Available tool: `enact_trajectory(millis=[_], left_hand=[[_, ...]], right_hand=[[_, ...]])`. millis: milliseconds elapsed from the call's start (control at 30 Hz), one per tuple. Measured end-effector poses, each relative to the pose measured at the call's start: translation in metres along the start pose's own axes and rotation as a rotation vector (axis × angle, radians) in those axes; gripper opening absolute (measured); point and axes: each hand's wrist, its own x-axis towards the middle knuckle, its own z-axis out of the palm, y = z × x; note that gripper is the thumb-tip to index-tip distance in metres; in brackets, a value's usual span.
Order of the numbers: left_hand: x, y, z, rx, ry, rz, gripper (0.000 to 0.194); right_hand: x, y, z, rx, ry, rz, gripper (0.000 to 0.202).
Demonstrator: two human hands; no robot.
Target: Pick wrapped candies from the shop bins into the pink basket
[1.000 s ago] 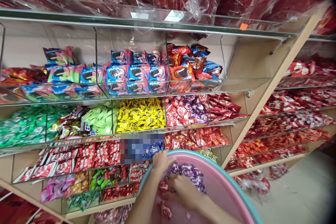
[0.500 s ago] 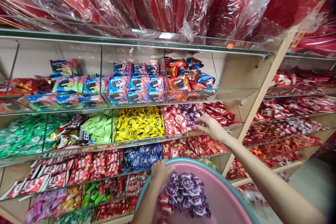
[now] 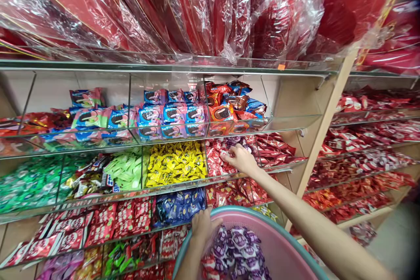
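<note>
My left hand [image 3: 201,224] is closed around the rim of a round basket [image 3: 285,236] with a pink inside and a blue-green outer edge. Inside it lie purple-and-white wrapped candies [image 3: 241,245] and a few red-and-white ones [image 3: 210,264]. My right hand [image 3: 241,159] reaches into a shelf compartment, its fingers curled together at the red-and-white wrapped candies [image 3: 215,155]. A candy appears pinched at its fingertips, partly covered by the fingers. Purple candies behind that hand are mostly hidden.
Yellow packets [image 3: 175,164] fill the compartment to the left. Packaged cookies [image 3: 173,113] stand on the glass shelf above. A wooden upright [image 3: 323,135] divides this unit from the right-hand shelves. Red items in clear plastic [image 3: 183,8] cover the top.
My right hand has moved left, from the purple candies to the red-and-white ones, and its fingers have closed. My left hand still holds the basket rim; the view has tilted up slightly.
</note>
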Motion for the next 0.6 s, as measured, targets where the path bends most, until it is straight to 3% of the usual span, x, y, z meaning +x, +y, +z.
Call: enact_trajectory(millis=[300, 600], left_hand=[[0.001, -0.001, 0.002, 0.007, 0.022, 0.013, 0.064], [0.0, 0.0, 0.003, 0.009, 0.025, 0.004, 0.061]], right_hand=[[0.006, -0.007, 0.007, 0.058, -0.001, 0.071, 0.033], [0.016, 0.002, -0.006, 0.312, -0.086, 0.136, 0.031]])
